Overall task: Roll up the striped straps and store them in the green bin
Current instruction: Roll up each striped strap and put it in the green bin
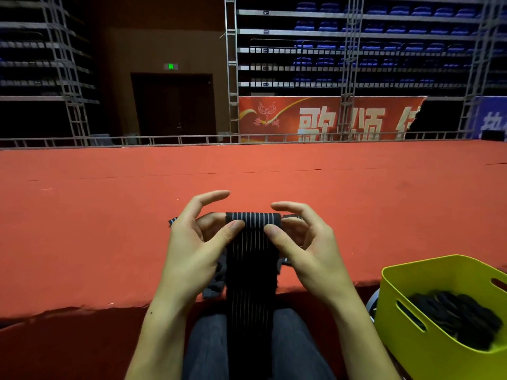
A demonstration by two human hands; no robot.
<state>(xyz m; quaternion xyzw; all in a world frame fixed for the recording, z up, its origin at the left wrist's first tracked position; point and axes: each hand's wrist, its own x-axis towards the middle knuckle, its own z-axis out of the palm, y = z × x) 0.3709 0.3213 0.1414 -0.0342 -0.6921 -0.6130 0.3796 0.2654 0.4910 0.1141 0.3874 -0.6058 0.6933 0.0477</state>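
Note:
A black strap with thin pale stripes (251, 270) hangs from the edge of the red carpeted stage down over my lap. Its top end is turned into a small roll (253, 219). My left hand (197, 242) pinches the roll's left end, thumb on top, index finger raised. My right hand (301, 239) pinches the right end the same way. More dark straps (216, 281) lie partly hidden under the strap and my left hand. The green bin (411, 338) stands at the lower right with several rolled dark straps (455, 316) inside.
The red carpeted stage (247, 174) stretches ahead to a metal rail. Beyond it are a red banner (315, 119), scaffolding, dark doors and rows of blue seats. My legs in dark trousers (205, 349) are below the stage edge.

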